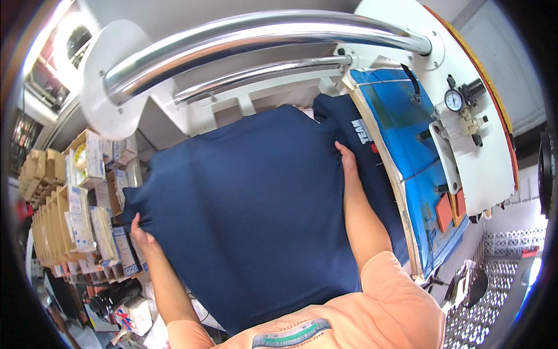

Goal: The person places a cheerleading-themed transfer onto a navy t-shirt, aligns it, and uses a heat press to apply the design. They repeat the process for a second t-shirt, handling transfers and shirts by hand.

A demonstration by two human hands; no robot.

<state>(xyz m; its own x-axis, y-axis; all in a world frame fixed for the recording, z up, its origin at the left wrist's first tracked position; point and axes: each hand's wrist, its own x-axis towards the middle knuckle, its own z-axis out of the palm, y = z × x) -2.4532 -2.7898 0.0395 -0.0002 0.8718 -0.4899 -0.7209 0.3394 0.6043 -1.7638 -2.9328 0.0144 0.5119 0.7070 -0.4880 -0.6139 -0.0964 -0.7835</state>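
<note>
A plain navy-blue fabric garment [248, 209] is spread out before me, its face smooth with a few soft folds. My left hand [143, 235] grips its left edge, where the cloth bunches near a sleeve-like end. On the opposite side, my right hand [347, 158] holds the upper right edge, with the fingers partly hidden by the cloth. Just right of that hand lies more navy cloth [386, 196] with white printed writing and a small red mark. Part of it is hidden by a blue panel [388, 118] with a pale edge.
A thick chrome bar [261, 37] crosses overhead between white machine plates, with a thinner chrome bar [266, 74] behind it. At right are a pressure gauge [453, 100] and air fittings. Cardboard boxes [80, 218] crowd the left side, above assorted clutter [130, 314].
</note>
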